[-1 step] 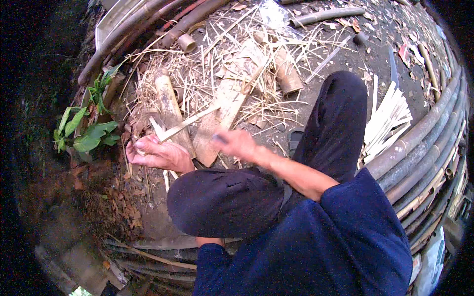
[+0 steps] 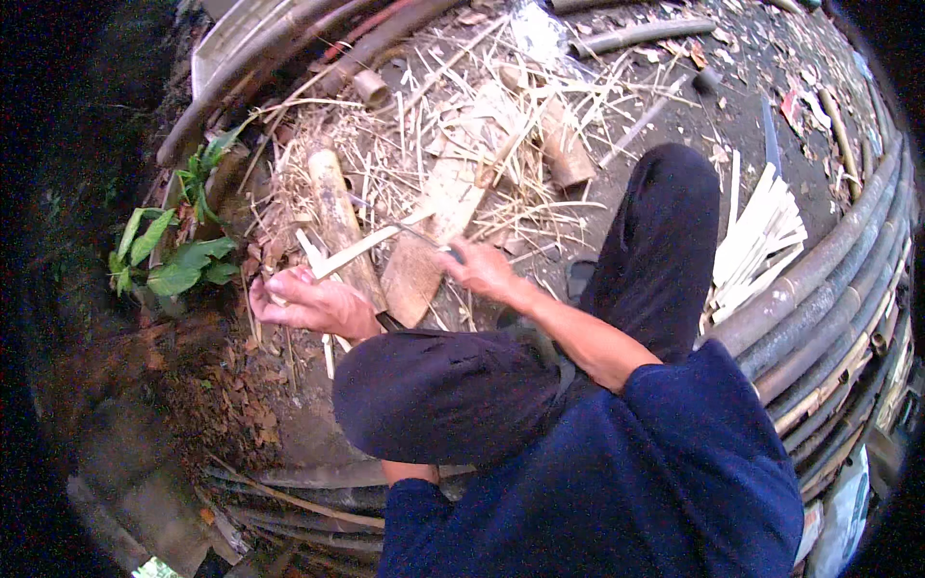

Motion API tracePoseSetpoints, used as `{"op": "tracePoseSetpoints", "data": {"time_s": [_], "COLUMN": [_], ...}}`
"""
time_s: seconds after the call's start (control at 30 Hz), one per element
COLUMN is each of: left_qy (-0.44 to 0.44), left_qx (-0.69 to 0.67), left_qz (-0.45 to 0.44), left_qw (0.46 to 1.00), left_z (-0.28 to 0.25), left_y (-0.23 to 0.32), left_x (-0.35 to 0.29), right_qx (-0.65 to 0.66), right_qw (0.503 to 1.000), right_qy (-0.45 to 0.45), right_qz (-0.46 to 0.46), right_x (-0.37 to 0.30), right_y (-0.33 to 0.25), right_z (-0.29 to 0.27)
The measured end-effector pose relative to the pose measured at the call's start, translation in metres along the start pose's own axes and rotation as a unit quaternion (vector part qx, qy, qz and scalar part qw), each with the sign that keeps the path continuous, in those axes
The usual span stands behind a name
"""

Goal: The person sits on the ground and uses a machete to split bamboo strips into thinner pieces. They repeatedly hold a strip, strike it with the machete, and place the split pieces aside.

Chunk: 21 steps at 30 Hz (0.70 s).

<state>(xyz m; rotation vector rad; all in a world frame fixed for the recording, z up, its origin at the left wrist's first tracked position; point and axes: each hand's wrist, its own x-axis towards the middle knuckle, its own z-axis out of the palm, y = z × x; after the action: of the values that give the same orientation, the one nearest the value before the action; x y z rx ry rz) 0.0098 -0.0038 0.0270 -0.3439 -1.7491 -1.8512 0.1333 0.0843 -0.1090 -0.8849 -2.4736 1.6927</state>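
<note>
A pale bamboo strip point(image 2: 366, 248) likely calls for light, even cuts at a shallow angle, aimed clear of the left hand point(image 2: 323, 303) that steadies it. That hand's grip is closed around the strip's lower end; the rest slants up and rightward past the fingers. Near the free end is the blade of a knife point(image 2: 431, 242), its dark handle held in the right hand's point(image 2: 485, 273) grip; whether the edge touches cannot be told. Cut bamboo point(image 2: 332, 197) and shavings point(image 2: 289, 193) lie beyond.
</note>
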Motion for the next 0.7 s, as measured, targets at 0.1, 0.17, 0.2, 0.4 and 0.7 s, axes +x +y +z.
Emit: {"op": "tracePoseSetpoints", "data": {"time_s": [0.1, 0.17, 0.2, 0.4, 0.7], "left_qy": [0.001, 0.008, 0.007, -0.025, -0.079], "left_qx": [-0.016, -0.009, -0.011, -0.061, 0.012], "left_qz": [0.007, 0.032, 0.034, -0.008, -0.068], "left_qw": [1.0, 0.999, 0.999, 0.998, 0.994], "left_z": [0.005, -0.009, -0.007, 0.018, 0.008], "left_y": [-0.011, -0.006, -0.007, -0.005, -0.081], "left_x": [0.009, 0.018, 0.015, -0.002, -0.037], "right_qx": [0.024, 0.086, 0.098, -0.034, -0.028], "right_qw": [0.999, 0.996, 0.994, 0.997, 0.996], "right_qy": [-0.015, -0.015, -0.041, 0.06, 0.077], "right_qz": [0.034, -0.016, -0.03, 0.017, -0.034], "right_x": [0.006, -0.007, -0.02, 0.019, 0.012], "right_y": [0.018, 0.002, -0.015, 0.083, 0.12], "right_z": [0.005, 0.019, 0.006, 0.024, 0.025]}}
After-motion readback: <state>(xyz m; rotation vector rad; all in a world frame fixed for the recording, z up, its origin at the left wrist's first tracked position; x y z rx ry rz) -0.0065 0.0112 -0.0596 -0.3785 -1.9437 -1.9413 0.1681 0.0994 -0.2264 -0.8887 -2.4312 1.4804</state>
